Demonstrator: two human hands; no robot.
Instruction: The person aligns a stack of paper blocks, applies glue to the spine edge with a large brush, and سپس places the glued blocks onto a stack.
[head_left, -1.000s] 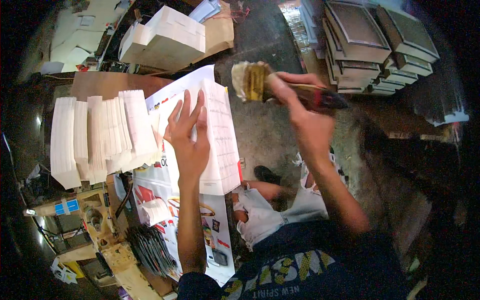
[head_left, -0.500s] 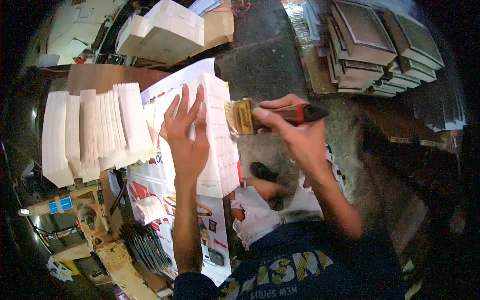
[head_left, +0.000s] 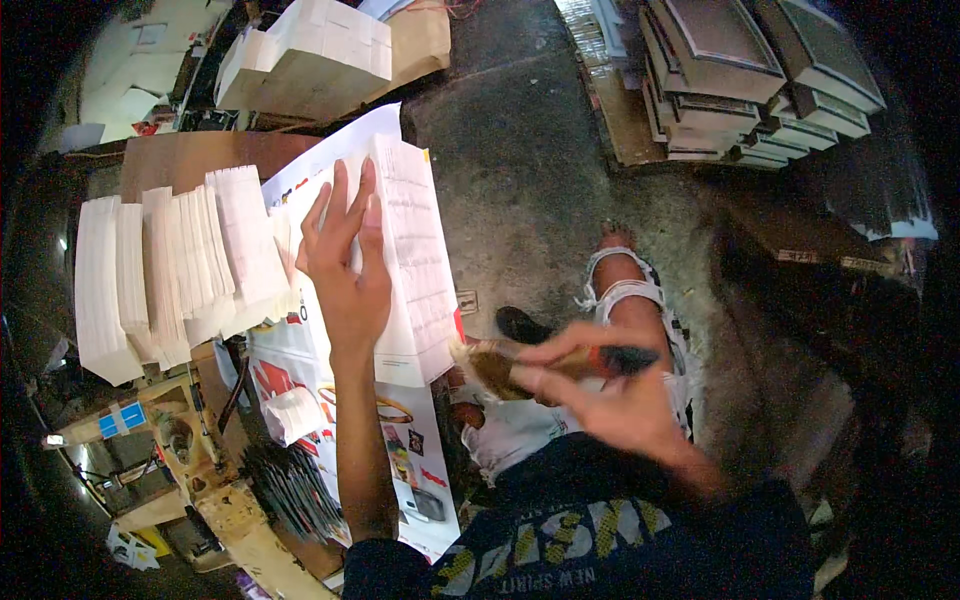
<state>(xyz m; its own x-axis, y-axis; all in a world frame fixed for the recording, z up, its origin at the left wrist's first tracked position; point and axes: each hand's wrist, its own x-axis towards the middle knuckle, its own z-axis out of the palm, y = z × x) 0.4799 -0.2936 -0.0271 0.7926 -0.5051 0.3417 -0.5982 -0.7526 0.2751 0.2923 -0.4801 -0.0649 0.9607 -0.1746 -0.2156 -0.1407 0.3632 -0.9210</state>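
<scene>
My left hand (head_left: 345, 280) lies flat, fingers stretched out, on top of a pile of white paper blocks (head_left: 415, 260) near the table's right edge. My right hand (head_left: 625, 410) is closed around the handle of a wide flat paintbrush (head_left: 490, 370) and is blurred by motion. The brush's pale bristles are beside the near right corner of the pile; whether they touch it I cannot tell. Faint lines run across the pile's right-hand side. Beneath the pile lies a printed poster sheet (head_left: 395, 460) with colourful pictures.
Several thick paper blocks (head_left: 180, 270) stand in a row at left. A small white roll (head_left: 292, 415), dark thin sheets (head_left: 290, 490) and a beige machine (head_left: 195, 455) are nearer me. Larger paper stacks stand far left (head_left: 320, 50) and far right (head_left: 715, 50).
My right hand has brought the paintbrush nearer to me, from the middle of the pile's right side to its near corner. My left hand stays on the pile; the whole view has shifted slightly.
</scene>
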